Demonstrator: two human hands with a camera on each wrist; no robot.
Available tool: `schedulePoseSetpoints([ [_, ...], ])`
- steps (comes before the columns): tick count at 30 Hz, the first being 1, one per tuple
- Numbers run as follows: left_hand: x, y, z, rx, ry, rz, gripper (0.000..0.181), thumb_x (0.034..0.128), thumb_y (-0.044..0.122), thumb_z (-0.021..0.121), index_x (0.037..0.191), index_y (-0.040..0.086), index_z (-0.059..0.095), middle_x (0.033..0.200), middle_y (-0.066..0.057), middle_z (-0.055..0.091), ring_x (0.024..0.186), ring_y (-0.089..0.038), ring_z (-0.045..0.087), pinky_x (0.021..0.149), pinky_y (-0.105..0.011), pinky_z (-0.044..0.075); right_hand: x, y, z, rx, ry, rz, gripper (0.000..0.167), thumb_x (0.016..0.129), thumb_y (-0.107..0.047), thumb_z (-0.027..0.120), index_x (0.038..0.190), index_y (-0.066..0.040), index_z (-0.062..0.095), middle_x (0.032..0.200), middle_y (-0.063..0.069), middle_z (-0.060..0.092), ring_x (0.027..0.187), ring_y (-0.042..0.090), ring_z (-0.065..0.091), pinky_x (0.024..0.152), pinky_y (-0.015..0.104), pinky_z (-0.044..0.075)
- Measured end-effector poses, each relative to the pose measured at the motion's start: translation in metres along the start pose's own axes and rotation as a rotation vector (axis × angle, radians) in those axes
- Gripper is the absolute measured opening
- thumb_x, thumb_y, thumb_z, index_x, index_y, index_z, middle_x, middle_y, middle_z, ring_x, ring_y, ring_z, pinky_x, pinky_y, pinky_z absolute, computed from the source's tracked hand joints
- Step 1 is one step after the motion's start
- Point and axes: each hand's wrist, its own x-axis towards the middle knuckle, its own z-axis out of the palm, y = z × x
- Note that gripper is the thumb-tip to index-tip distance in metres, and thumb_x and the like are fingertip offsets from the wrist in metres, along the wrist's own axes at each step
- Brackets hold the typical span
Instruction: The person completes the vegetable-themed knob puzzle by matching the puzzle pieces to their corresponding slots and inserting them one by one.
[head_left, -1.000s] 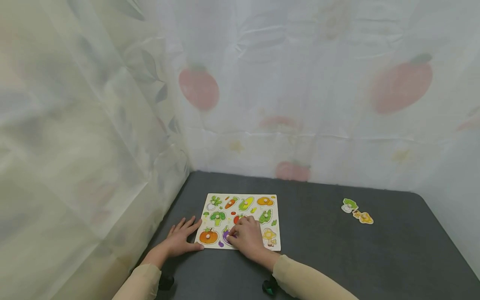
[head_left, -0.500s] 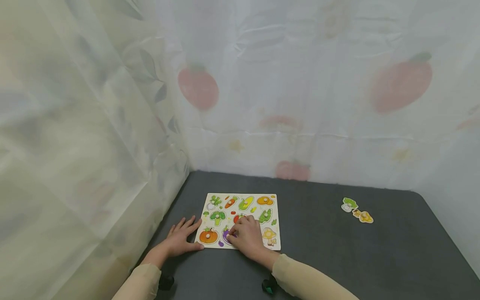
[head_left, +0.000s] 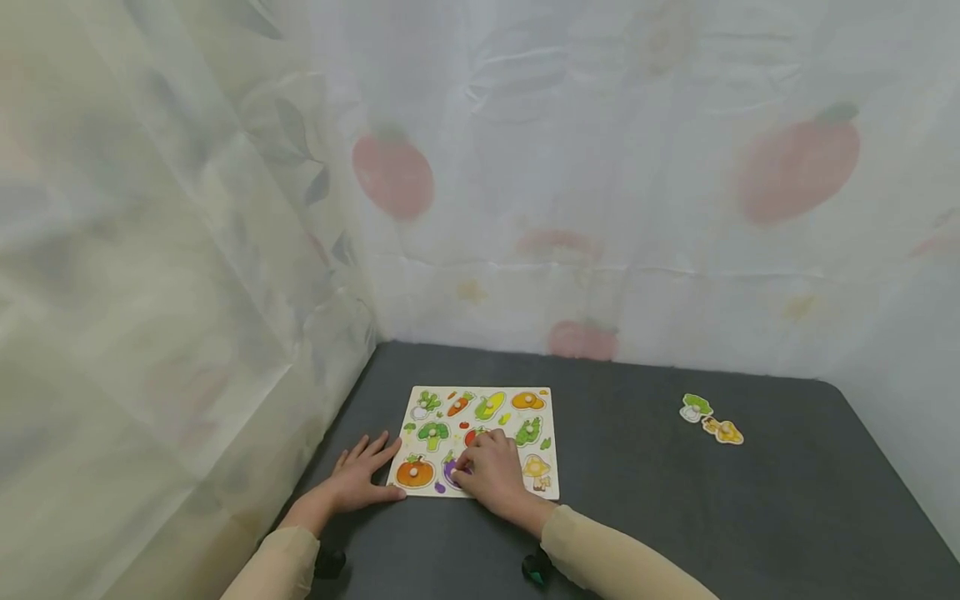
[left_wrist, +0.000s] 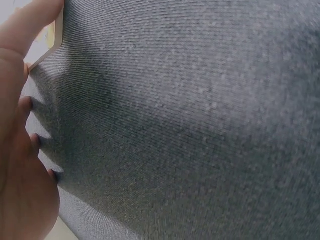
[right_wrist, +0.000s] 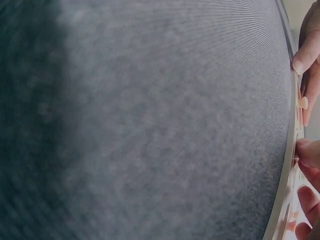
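Observation:
A wooden vegetable puzzle board (head_left: 408, 493) lies flat on the dark table. My left hand (head_left: 357, 482) rests at its left edge with fingers spread and thumb on the near left corner. My right hand (head_left: 495, 473) is over the lower middle of the board, thumb and fingertips pinching the purple eggplant piece (head_left: 448, 472), whose knob they hide. Left of it sits a pumpkin piece (head_left: 415, 474) with a round knob. To the right is a mushroom picture (head_left: 536, 472) with no knob visible. In the right wrist view, my right thumb (right_wrist: 309, 152) is low against the board.
On the right of the dark table (head_left: 630, 467) lie two loose pieces, a green-and-white vegetable (head_left: 696, 407) and a yellow mushroom (head_left: 726, 432), touching or nearly so. Pale printed curtains (head_left: 487, 208) stand behind and along the left side.
Both hands keep their places on the board. Only the head view has shifted very slightly.

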Motion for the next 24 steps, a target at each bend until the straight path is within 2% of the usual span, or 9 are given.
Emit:
schedulePoseSetpoints([
  [5, 0.001, -0.003, 0.002, -0.001, 0.005, -0.004, 0.104, 0.0803, 0.07, 0.073, 0.162, 0.018, 0.035, 0.168, -0.017, 0.022, 0.152, -0.051, 0.008, 0.114, -0.075, 0.003, 0.001, 0.0, 0.0, -0.009, -0.016, -0.002, 0.011, 0.084, -0.041, 0.083, 0.08, -0.031, 0.08, 0.092, -0.011, 0.062, 0.098, 0.016, 0.049, 0.087, 0.041, 0.042],
  [11, -0.003, 0.002, -0.001, -0.001, 0.016, 0.013, 0.102, 0.0819, 0.066, 0.075, 0.161, 0.015, 0.036, 0.166, -0.021, 0.024, 0.15, -0.054, 0.009, 0.112, -0.077, 0.005, 0.002, -0.002, -0.001, -0.01, -0.018, -0.002, 0.011, 0.084, -0.041, 0.083, 0.079, -0.031, 0.08, 0.091, -0.012, 0.062, 0.097, 0.016, 0.048, 0.086, 0.041, 0.042],
  [15, -0.002, 0.001, 0.0, 0.011, 0.002, -0.005, 0.102, 0.0817, 0.067, 0.074, 0.162, 0.019, 0.034, 0.168, -0.017, 0.023, 0.152, -0.052, 0.008, 0.113, -0.076, 0.005, 0.002, -0.001, -0.003, -0.006, -0.027, -0.024, 0.01, 0.084, -0.04, 0.083, 0.079, -0.031, 0.082, 0.087, -0.013, 0.06, 0.096, 0.017, 0.048, 0.081, 0.039, 0.042],
  [17, -0.002, -0.001, 0.0, 0.012, -0.002, -0.01, 0.102, 0.0817, 0.067, 0.075, 0.162, 0.02, 0.034, 0.168, -0.016, 0.022, 0.152, -0.051, 0.007, 0.114, -0.076, 0.004, 0.002, 0.003, -0.008, 0.03, -0.039, -0.022, 0.008, 0.085, -0.037, 0.082, 0.082, -0.03, 0.083, 0.087, -0.012, 0.06, 0.096, 0.018, 0.049, 0.08, 0.04, 0.042],
  [20, -0.001, 0.0, 0.0, 0.004, 0.002, -0.009, 0.101, 0.0813, 0.067, 0.075, 0.162, 0.021, 0.035, 0.168, -0.016, 0.023, 0.152, -0.051, 0.007, 0.113, -0.076, 0.004, 0.005, 0.016, -0.02, 0.085, -0.053, 0.019, 0.01, 0.087, -0.035, 0.08, 0.092, -0.027, 0.084, 0.093, -0.01, 0.064, 0.1, 0.02, 0.051, 0.084, 0.043, 0.044],
  [24, -0.002, 0.003, -0.001, 0.004, 0.007, -0.003, 0.101, 0.081, 0.067, 0.076, 0.162, 0.021, 0.035, 0.168, -0.015, 0.023, 0.152, -0.051, 0.007, 0.113, -0.076, 0.004, 0.009, 0.041, -0.042, 0.13, -0.034, 0.142, 0.015, 0.09, -0.032, 0.078, 0.102, -0.025, 0.083, 0.106, -0.005, 0.068, 0.11, 0.026, 0.051, 0.091, 0.05, 0.044],
])
